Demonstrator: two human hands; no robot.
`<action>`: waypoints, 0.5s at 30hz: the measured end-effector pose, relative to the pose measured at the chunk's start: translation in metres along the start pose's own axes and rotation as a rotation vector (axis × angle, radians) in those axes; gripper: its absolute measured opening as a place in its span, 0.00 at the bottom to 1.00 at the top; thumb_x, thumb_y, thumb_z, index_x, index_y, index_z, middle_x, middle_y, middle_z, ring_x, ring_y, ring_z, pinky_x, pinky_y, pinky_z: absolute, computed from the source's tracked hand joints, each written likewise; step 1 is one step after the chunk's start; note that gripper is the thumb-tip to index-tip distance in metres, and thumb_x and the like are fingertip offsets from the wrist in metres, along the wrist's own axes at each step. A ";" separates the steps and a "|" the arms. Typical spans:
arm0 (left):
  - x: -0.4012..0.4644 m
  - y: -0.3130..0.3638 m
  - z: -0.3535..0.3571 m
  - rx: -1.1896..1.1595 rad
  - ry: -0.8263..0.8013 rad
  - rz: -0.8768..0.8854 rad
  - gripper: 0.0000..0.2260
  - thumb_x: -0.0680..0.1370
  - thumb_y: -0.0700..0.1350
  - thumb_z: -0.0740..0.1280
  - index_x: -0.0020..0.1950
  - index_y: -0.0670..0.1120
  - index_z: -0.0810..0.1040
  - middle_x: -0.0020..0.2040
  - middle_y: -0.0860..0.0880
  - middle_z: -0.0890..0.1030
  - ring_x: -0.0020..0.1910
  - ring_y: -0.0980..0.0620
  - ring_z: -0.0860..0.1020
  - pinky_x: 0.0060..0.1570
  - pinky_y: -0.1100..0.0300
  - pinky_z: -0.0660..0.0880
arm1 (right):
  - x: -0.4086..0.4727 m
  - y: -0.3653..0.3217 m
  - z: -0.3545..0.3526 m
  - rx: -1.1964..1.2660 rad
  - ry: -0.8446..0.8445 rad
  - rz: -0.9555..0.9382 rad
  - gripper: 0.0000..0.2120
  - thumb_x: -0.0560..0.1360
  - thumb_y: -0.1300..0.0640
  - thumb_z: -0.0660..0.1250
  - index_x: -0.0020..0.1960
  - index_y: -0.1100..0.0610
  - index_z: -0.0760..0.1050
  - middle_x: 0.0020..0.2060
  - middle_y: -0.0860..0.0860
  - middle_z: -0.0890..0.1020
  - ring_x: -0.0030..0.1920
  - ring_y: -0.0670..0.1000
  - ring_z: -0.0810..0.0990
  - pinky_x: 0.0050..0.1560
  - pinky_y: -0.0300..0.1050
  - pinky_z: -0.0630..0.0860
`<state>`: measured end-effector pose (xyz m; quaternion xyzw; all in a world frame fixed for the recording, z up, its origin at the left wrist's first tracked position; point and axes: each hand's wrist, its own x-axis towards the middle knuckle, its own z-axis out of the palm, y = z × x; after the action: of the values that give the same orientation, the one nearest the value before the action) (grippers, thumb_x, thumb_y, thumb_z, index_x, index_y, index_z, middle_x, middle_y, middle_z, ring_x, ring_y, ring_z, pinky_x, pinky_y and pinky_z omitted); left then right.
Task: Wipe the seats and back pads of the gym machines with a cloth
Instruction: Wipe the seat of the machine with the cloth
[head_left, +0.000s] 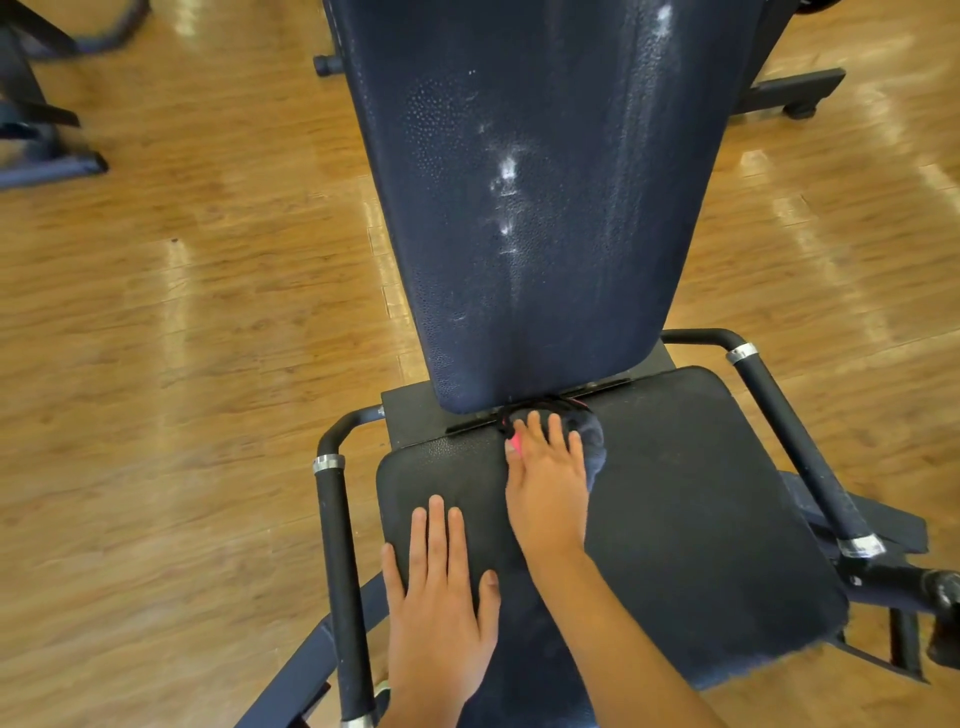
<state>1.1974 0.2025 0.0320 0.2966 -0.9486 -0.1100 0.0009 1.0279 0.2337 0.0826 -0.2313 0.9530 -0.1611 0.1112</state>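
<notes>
The dark cloth (592, 447) sits bunched at the back edge of the seat (701, 493), right under the foot of the back pad (530, 208). The right hand (548, 483) presses it flat-fingered. The left hand (441, 582) rests open on the seat's near left. White smears run up the pad, straight ahead of the cloth. Most of the cloth hides beneath the fingers; something pink (515, 442) shows there, unclear.

2 hands show, the left hand (441, 597) and the right hand (548, 491), with 1 cloth (592, 441). There is 1 seat (701, 519), 1 back pad (530, 208) and 2 side handles, left handle (335, 545) and right handle (795, 441).
</notes>
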 end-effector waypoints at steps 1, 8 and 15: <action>0.000 0.000 0.001 0.000 0.004 0.001 0.33 0.80 0.57 0.55 0.82 0.44 0.57 0.83 0.44 0.58 0.82 0.45 0.55 0.78 0.41 0.46 | -0.003 0.000 -0.003 -0.019 -0.038 -0.061 0.24 0.80 0.52 0.48 0.62 0.58 0.78 0.61 0.54 0.80 0.66 0.57 0.75 0.68 0.56 0.69; 0.000 0.000 0.002 0.011 0.005 -0.021 0.32 0.79 0.57 0.56 0.81 0.43 0.62 0.83 0.44 0.59 0.82 0.45 0.55 0.78 0.41 0.46 | -0.003 0.019 -0.039 0.227 -0.007 -0.011 0.21 0.85 0.50 0.50 0.74 0.54 0.67 0.74 0.52 0.68 0.76 0.53 0.61 0.76 0.45 0.54; 0.001 0.001 0.004 0.007 0.048 -0.016 0.33 0.77 0.56 0.57 0.80 0.43 0.64 0.82 0.43 0.62 0.81 0.45 0.58 0.76 0.38 0.53 | -0.003 -0.012 -0.023 0.252 -0.032 0.087 0.22 0.81 0.53 0.48 0.62 0.58 0.78 0.61 0.57 0.78 0.63 0.62 0.75 0.66 0.58 0.71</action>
<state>1.1964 0.2034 0.0283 0.3068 -0.9463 -0.0995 0.0217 1.0291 0.2309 0.1089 -0.1767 0.9323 -0.2711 0.1613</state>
